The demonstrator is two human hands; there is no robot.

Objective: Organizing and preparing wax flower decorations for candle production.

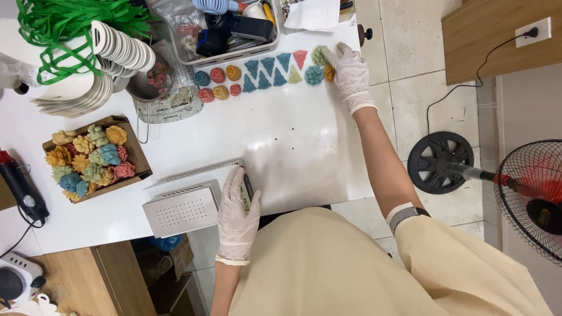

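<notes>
My right hand (350,73), in a white glove, reaches to the far edge of the white table (293,146) and touches a pale green flower piece (319,55), with an orange piece (329,72) and a teal flower piece (314,75) beside it. Left of them lie teal triangle pieces (266,71), a red triangle (300,57) and small round rose pieces (218,83). My gloved left hand (237,213) rests at the near edge, holding a small green and black device (247,193) against a white perforated box (184,205).
A cardboard box (137,155) of coloured flower pieces sits at the left. Green ribbon (64,29), stacked white tags (120,47), a metal bowl (146,82) and a clear tray (228,35) of tools line the far side. A standing fan (527,193) is on the floor at the right.
</notes>
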